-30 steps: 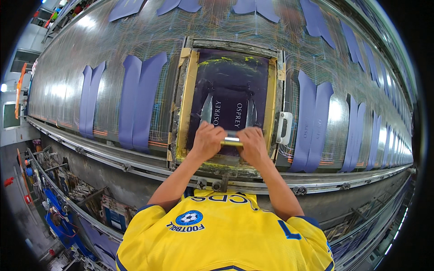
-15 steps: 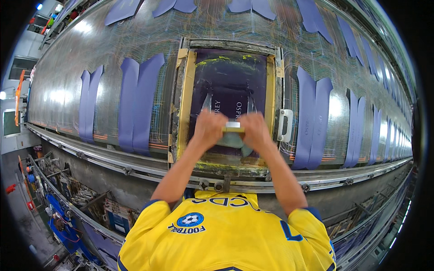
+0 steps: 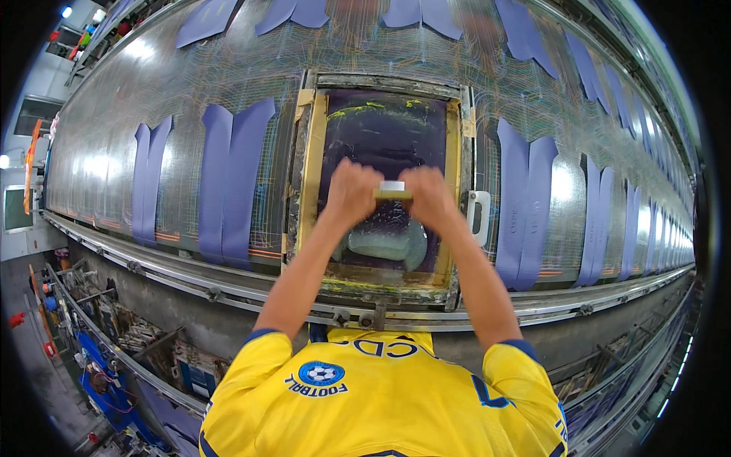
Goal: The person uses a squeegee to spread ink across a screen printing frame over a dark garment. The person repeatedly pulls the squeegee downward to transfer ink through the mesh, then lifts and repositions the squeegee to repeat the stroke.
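Note:
Both my hands are closed around a squeegee with a pale yellow handle [image 3: 392, 191], my left hand [image 3: 353, 194] at its left end and my right hand [image 3: 430, 196] at its right end. The squeegee stands across the middle of a screen-printing frame [image 3: 388, 81]; its lower edge is mostly hidden by my hands. Beneath it, the dark mesh [image 3: 381, 126] has yellow-green smears along its far end. A pale, translucent patch of ink or paste [image 3: 378, 245] lies on the mesh nearer to me. Light lettering shows partly below the handle.
The frame rests on a long, shiny printing table [image 3: 99, 160]. Purple cut pieces lie in rows on it, such as one pair at the left [image 3: 237, 175] and another at the right [image 3: 525, 213]. A white handle [image 3: 477, 217] sits at the frame's right side. A metal rail [image 3: 190, 280] runs along the near edge.
My hands and the squeegee have moved away from me, up the mesh. The pale patch near the frame's near end now shows more fully, and the lettering beyond is more covered.

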`<state>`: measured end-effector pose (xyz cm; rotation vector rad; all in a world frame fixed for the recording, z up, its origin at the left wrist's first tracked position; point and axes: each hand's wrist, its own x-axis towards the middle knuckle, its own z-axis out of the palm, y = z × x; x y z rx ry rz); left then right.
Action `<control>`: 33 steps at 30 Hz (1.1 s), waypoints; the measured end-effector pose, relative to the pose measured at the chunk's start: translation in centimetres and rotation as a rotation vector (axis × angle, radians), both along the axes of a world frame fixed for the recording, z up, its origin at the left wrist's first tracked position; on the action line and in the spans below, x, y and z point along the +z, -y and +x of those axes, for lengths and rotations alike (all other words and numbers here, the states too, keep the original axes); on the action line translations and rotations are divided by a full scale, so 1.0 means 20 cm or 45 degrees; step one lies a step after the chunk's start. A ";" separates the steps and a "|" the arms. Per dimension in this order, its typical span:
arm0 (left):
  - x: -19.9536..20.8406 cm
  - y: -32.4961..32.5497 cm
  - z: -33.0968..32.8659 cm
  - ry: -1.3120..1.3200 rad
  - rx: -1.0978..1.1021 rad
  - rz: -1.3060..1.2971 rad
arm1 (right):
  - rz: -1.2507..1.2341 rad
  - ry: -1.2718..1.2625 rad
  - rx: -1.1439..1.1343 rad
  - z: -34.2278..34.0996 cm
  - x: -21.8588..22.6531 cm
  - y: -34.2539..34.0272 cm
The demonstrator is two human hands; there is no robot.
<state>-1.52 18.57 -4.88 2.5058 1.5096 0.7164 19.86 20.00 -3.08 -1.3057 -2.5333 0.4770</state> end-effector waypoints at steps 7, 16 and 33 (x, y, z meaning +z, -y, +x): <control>0.10 0.25 0.00 -0.008 -0.156 -0.227 | -0.247 0.113 0.082 0.05 0.09 0.27; 0.05 -0.20 0.03 -0.022 -0.096 -0.067 | -0.031 -0.015 -0.033 0.03 0.00 -0.16; 0.07 0.38 0.06 0.040 -0.057 -0.048 | -0.098 -0.277 -1.189 0.72 -0.24 -0.06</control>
